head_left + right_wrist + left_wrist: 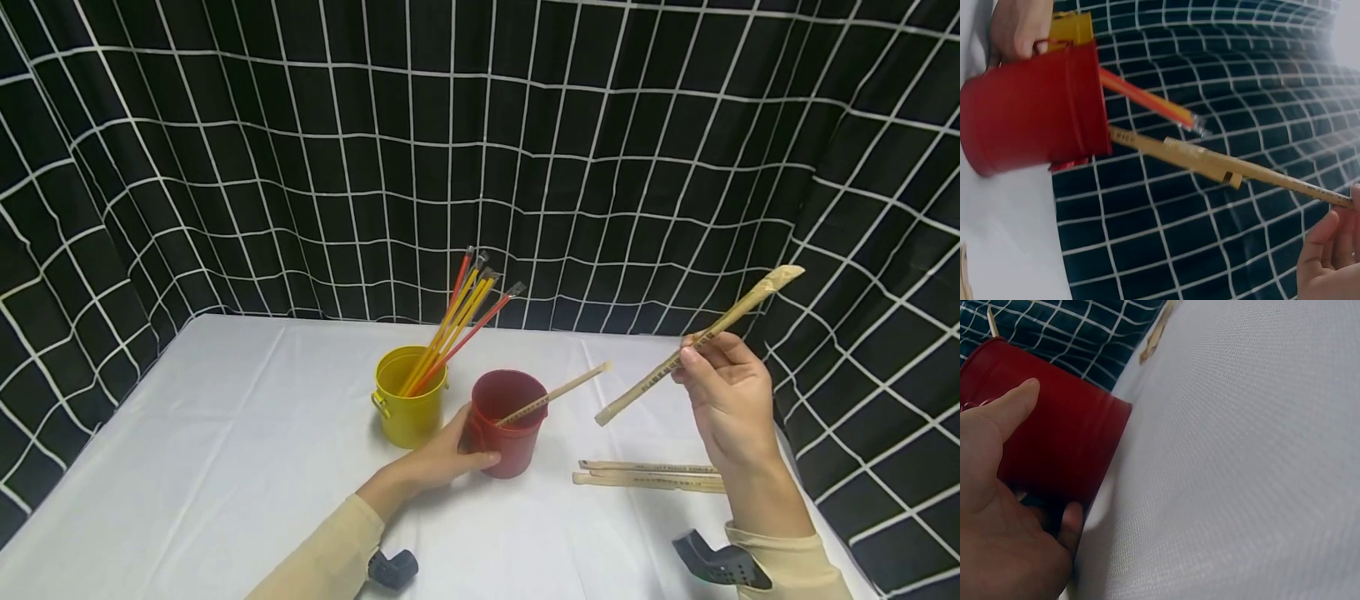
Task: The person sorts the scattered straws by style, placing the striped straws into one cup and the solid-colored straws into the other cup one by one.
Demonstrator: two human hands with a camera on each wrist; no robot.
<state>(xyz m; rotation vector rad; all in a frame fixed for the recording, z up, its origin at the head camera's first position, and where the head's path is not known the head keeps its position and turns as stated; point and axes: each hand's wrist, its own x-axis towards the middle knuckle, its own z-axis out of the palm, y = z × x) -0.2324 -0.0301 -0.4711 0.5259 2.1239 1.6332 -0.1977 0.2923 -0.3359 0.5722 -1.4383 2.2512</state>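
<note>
My left hand (442, 454) grips a small red bucket (513, 454) on the white table, its thumb along the near side, as the left wrist view shows. A tan stick (558, 392) with dark printing leans out of that bucket to the right. Up on the right, my right hand (727, 392) pinches another tan printed stick (652, 379) between thumb and fingertips. That held stick slants, its lower end pointing toward the bucket and its wider, wrapper-like end up. In the right wrist view, the held stick visually overlaps the one in the red bucket (1029, 112).
Behind the red bucket, to the left, stands a yellow bucket (408, 417) holding several thin yellow and red sticks (457, 329) with clear-looking tips. More tan sticks (645, 479) lie on the table (225, 467) below my right hand. A black gridded curtain (480, 167) surrounds the back and sides.
</note>
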